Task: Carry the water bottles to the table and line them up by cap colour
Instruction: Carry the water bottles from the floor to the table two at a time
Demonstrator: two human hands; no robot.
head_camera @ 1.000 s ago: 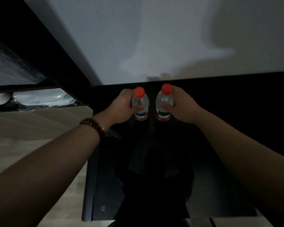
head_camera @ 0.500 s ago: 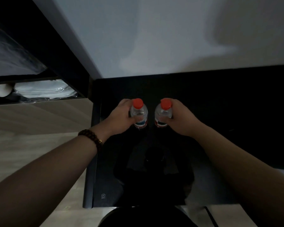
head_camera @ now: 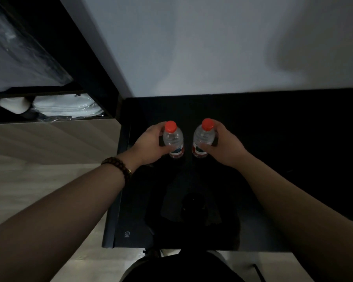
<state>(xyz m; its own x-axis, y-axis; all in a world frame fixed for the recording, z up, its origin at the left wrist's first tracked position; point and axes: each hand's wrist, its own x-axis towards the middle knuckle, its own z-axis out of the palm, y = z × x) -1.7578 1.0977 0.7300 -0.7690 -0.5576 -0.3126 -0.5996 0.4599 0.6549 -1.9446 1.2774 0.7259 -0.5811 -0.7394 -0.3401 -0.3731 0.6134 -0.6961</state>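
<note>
Two small clear water bottles with red caps stand upright side by side over the glossy black table (head_camera: 283,139). My left hand (head_camera: 149,145) grips the left bottle (head_camera: 173,139) round its body. My right hand (head_camera: 226,145) grips the right bottle (head_camera: 203,138) the same way. Both bottles carry a red, white and blue label near the base. Their bottoms sit at or just above the dark tabletop; in this dim light I cannot tell which. A small gap separates the two bottles.
A pale wall (head_camera: 212,47) rises behind the table. To the left, a dark shelf unit (head_camera: 55,110) holds white folded items in plastic. Light wood floor (head_camera: 29,190) lies left of the table's left edge (head_camera: 112,210).
Both hands have brought the bottles down from in front of the wall and nearer to me, over the black tabletop. Since half a second ago they have hardly moved.
</note>
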